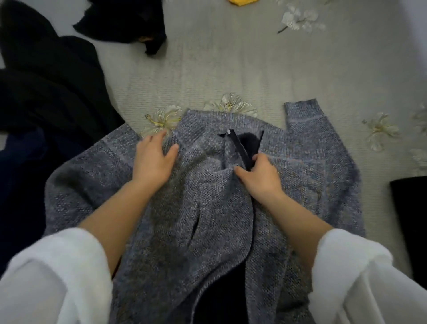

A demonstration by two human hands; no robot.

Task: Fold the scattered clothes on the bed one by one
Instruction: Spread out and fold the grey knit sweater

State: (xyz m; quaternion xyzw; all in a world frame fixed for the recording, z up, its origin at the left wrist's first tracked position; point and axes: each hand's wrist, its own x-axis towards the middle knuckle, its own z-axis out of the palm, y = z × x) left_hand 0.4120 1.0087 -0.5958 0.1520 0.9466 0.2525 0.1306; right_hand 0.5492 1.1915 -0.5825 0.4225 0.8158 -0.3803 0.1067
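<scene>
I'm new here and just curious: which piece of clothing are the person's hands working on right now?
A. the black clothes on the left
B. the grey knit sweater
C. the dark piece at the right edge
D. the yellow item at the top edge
B: the left hand rests on the grey knit sweater near its collar, and the right hand pinches it at the neckline.

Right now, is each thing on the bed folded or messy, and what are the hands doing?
Grey cardigan: spread out, front open, not folded.
Left hand: fingers spread, resting on the cardigan.
Right hand: pinches the cardigan's edge by the neck.
Black pile: heaped, unfolded.
Black garment: crumpled, unfolded.
Black cloth: lies flat, partly out of view.
Yellow cloth: mostly out of view.
</scene>
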